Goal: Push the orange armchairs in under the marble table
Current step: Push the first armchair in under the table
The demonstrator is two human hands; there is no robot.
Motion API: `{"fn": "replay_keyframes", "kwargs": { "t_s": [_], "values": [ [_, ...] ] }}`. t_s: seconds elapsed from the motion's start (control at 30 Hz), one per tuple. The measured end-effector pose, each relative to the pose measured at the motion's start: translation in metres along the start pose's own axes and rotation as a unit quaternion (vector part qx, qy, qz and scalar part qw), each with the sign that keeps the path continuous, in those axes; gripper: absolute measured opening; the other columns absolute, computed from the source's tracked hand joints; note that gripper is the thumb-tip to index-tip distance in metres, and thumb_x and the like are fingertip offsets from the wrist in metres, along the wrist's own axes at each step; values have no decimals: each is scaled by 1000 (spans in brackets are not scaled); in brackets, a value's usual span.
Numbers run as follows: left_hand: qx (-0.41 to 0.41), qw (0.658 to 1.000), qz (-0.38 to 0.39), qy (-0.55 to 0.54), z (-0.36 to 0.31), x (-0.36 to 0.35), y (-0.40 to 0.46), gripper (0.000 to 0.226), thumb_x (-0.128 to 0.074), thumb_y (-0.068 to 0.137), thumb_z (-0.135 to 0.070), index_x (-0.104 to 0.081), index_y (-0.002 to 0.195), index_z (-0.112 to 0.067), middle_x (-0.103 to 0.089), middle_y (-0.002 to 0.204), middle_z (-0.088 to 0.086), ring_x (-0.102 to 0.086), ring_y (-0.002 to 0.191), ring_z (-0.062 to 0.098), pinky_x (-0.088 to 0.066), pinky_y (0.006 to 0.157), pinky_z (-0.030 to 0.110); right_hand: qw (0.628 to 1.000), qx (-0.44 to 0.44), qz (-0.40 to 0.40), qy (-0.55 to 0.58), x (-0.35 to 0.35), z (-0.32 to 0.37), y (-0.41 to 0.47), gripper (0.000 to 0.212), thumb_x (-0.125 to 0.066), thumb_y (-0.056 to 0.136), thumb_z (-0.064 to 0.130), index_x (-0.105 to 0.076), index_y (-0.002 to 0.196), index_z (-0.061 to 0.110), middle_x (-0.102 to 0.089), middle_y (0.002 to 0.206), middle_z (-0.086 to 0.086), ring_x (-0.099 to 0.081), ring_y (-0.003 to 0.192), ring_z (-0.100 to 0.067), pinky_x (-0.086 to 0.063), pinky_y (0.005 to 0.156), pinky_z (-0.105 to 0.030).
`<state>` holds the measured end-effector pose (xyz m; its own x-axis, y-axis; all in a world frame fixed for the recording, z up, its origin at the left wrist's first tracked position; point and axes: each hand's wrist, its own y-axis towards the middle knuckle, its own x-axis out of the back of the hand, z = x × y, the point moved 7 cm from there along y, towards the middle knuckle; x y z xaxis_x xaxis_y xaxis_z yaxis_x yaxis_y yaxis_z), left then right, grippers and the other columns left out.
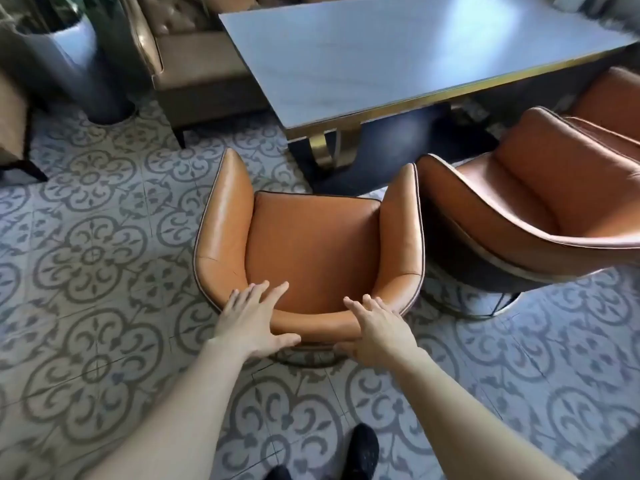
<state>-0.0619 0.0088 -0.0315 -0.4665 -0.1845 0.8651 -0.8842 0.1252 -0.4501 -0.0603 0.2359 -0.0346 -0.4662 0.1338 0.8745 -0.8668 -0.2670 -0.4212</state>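
Observation:
An orange leather armchair [311, 244] stands right below me, its seat facing the marble table [398, 53], with a strip of floor between the seat's front and the table's near end. My left hand [252, 323] lies on the left part of its curved backrest, fingers spread over the top and thumb behind. On the right part of the backrest rests my right hand [375, 329] in the same way. A second orange armchair [530, 209] stands close to the right, turned at an angle beside the table. Part of a third orange chair [609, 98] shows at the far right.
The table has a gold edge and a gold pedestal leg [332, 150]. A brown tufted sofa [187, 64] stands behind the table at the left. A grey cylindrical planter [79, 71] is at the far left. Patterned tile floor [97, 254] lies all around. My dark shoes [360, 452] show below.

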Motion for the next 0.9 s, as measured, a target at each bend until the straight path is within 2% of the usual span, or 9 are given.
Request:
{"fn": "replay_keyframes", "kwargs": {
  "t_s": [0.17, 0.3, 0.43, 0.63, 0.9],
  "values": [
    [-25, 1000, 16, -9, 20, -36, 10, 94, -57, 78, -76, -6, 152, -47, -10, 165, -4, -4, 151, 20, -4, 123, 45, 999, -32, 12, -1, -36, -3, 6, 94, -75, 86, 53, -18, 159, 37, -27, 159, -11, -23, 146, -36, -43, 110, -55],
    [-63, 998, -3, -11, 22, -52, 19, 85, -57, 82, -71, -14, 151, -46, -18, 164, -6, -8, 151, 18, -5, 124, 41, 998, -50, -34, 19, -46, -3, 12, 82, -75, 88, 50, -30, 155, 36, -33, 148, -7, -27, 139, -32, -48, 103, -54],
    [-84, 996, -37, -4, 19, -54, 27, 77, -59, 83, -69, -24, 149, -47, -29, 159, -9, -17, 148, 15, -8, 123, 39, 996, -59, -56, 27, -51, -4, 17, 71, -71, 93, 38, -35, 154, 37, -33, 150, -8, -23, 147, -35, -49, 105, -48],
    [-107, 991, -73, 17, 21, -48, 32, 73, -57, 79, -74, -36, 143, -47, -43, 148, -17, -33, 140, 11, -21, 118, 35, 997, -51, -50, 6, -55, -6, 20, 67, -66, 97, 40, -30, 154, 41, -28, 155, -8, -20, 150, -34, -52, 102, -41],
    [-116, 989, -92, 6, 20, -39, 41, 72, -58, 74, -78, -46, 138, -45, -53, 134, -20, -45, 129, 8, -32, 111, 32, 998, -55, -24, 7, -48, -14, 38, 67, -67, 95, 40, -32, 153, 41, -29, 158, -10, -16, 152, -38, -46, 110, -48]
  ]
}}
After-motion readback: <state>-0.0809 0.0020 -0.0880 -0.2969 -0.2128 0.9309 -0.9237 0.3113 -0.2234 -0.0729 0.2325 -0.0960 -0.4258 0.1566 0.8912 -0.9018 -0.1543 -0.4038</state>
